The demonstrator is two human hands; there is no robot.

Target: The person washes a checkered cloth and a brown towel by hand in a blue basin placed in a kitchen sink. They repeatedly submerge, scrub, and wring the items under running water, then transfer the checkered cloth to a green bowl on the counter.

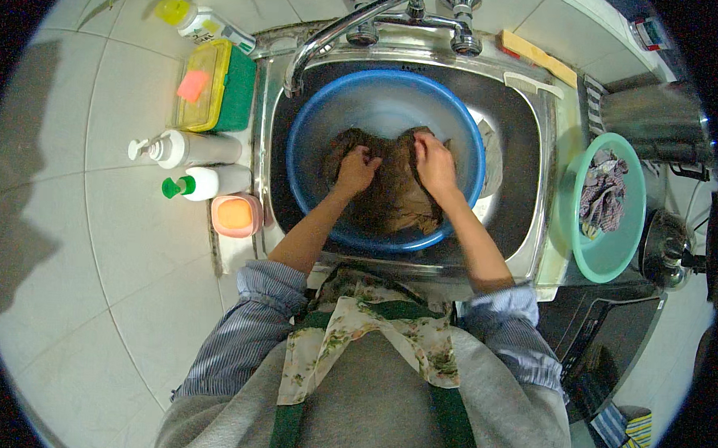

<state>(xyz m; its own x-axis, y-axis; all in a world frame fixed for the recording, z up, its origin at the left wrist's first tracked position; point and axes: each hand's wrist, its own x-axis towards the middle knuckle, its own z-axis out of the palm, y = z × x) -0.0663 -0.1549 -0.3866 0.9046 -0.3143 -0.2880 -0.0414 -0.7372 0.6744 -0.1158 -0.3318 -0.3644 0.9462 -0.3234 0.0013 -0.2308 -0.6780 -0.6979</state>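
Note:
A round blue plastic basin point(479, 154) stands inside the dark sink bowl and holds cloudy liquid. Wet brown cloth point(390, 186) lies bunched in it, partly under the surface. My left hand point(359, 170) has its fingers curled around a fold on the left side of the cloth. Farther right, my right hand point(436, 165) pinches the cloth's upper right part between thumb and fingers. Both wrists reach over the basin's near rim. Above its far left rim curves the chrome faucet spout point(344, 22).
Left of the sink are a green-and-yellow box point(236, 86), two pump bottles point(188, 149) point(207, 183) and a pink dish with orange soap point(235, 212). A pale comb point(533, 85) rests on the back right rim. At right sits a mint-green basin point(629, 236) containing checked cloth point(604, 192).

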